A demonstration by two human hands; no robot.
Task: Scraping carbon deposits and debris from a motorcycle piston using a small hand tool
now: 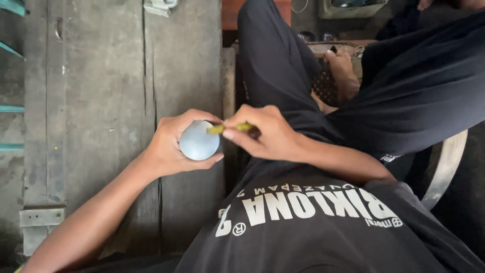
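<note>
Left hand [174, 144] wraps round metal disc [199, 140], fingers curled around rim, flat grey face up. Right hand [262, 132] just right of disc, thumb and fingertips pinching thin yellow tool [230, 128]; tool tip touches disc upper right edge. Disc over worn wooden bench [101, 91], near its right edge.

worn grey wooden planks [101, 76], metal bracket [40, 217]

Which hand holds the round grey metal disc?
The left hand grips the round grey metal disc; the right hand pinches a thin yellow stick against its edge.
</note>
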